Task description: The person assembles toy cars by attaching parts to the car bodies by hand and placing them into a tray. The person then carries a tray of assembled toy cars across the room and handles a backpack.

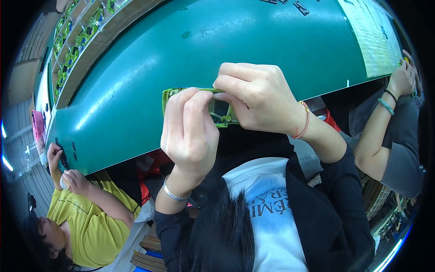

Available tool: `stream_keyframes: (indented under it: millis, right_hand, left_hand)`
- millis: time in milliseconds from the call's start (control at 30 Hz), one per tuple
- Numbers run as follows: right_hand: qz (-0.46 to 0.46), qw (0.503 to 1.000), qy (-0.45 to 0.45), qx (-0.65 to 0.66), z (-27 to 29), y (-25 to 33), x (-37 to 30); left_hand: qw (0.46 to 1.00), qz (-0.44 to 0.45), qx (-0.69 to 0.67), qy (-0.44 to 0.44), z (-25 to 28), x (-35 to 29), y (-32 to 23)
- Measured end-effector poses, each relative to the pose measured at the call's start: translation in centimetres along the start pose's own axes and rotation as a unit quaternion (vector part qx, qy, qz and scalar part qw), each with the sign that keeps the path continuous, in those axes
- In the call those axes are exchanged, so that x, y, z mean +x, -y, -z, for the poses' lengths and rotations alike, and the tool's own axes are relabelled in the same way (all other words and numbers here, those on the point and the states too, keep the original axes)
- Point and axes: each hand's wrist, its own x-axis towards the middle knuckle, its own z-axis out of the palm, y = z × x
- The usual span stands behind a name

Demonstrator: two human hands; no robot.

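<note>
Between both hands, above the near edge of the green table (149, 68), is a clear yellow-green plastic frame (225, 120) that looks like a glasses frame. My left hand (190, 127) is closed round its left part, the fingers over the front. With thumb and forefinger pinched together, my right hand (258, 95) grips the upper edge near the middle. The fingers cover much of the frame, so whether a small part is also in the pinch cannot be seen.
A divided cardboard box (79, 59) with several similar green frames stands far left. Small black parts (300, 7) lie at the far edge. A pale sheet (372, 38) covers the right end. A co-worker in yellow (97, 222) sits left; another person's arm (385, 118) is at right.
</note>
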Motion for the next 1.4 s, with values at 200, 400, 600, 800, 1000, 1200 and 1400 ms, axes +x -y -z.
stream_keyframes:
  millis: [200,400,600,800,1000,1200,1400]
  right_hand:
    - [0.027,0.998,-0.008,-0.060,0.3,0.8,0.0]
    - [0.068,0.997,0.021,-0.041,0.2,0.3,-0.4]
    - [0.037,0.999,0.019,0.032,-0.6,-0.9,-1.3]
    - [-0.029,0.999,0.023,0.017,-0.1,0.4,-1.2]
    - [-0.023,0.999,0.024,0.005,-0.2,0.7,-1.6]
    - [-0.034,0.998,0.048,0.009,0.1,0.4,-1.0]
    - [-0.068,0.997,0.031,0.019,-0.3,-0.2,-1.0]
  left_hand:
    - [0.988,-0.010,0.109,0.107,2.5,1.3,-1.0]
    - [0.985,-0.082,0.008,0.150,1.9,0.9,1.2]
    - [0.974,-0.084,-0.040,0.208,1.6,1.7,2.2]
    - [0.971,0.036,-0.096,0.214,2.4,1.7,2.2]
    - [0.951,0.102,-0.161,0.245,2.4,1.0,2.0]
    - [0.963,0.064,-0.135,0.225,1.8,1.0,1.9]
    - [0.992,0.045,0.000,0.121,2.7,0.5,1.7]
